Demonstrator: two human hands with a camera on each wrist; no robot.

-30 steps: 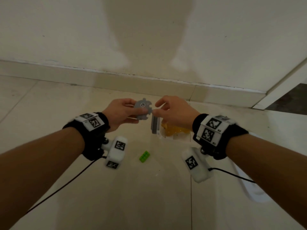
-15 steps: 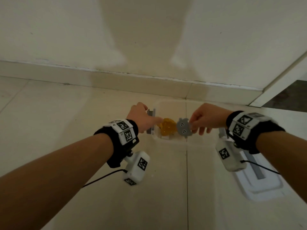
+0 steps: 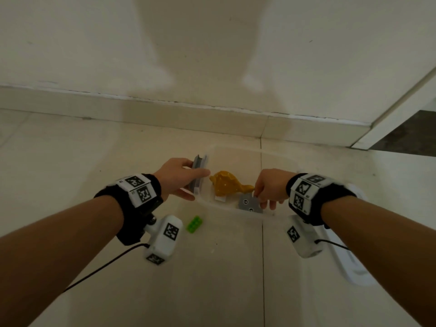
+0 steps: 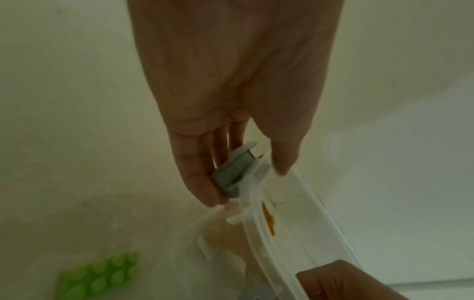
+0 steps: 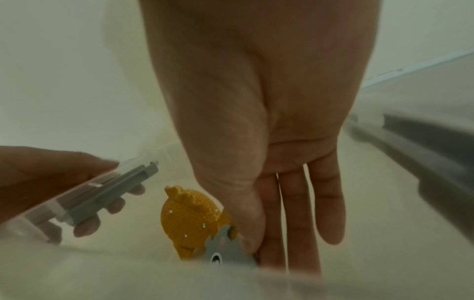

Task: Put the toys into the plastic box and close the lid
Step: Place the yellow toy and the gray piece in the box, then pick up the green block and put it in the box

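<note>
A clear plastic box (image 3: 247, 148) stands open on the floor. My left hand (image 3: 195, 182) grips its left end, thumb on the rim and fingers round the grey latch (image 3: 199, 169), as the left wrist view shows at the latch (image 4: 234, 168). A yellow toy (image 3: 226, 185) lies inside the box. My right hand (image 3: 262, 199) is down inside the box near the front wall and pinches a grey gear-shaped toy (image 3: 247, 204) between thumb and forefinger; the right wrist view shows this grey toy (image 5: 225, 251) beside the yellow toy (image 5: 189, 219). A green brick (image 3: 194, 224) lies on the floor outside the box.
The white lid (image 3: 354, 272) lies flat on the tiles to the right of the box, partly hidden by my right arm. A wall and skirting board (image 3: 188, 119) run behind the box. A doorway opens at the far right.
The grey toy went from between both hands into my right hand alone, then down into the box. My left hand moved to the box's left end and took hold of it.
</note>
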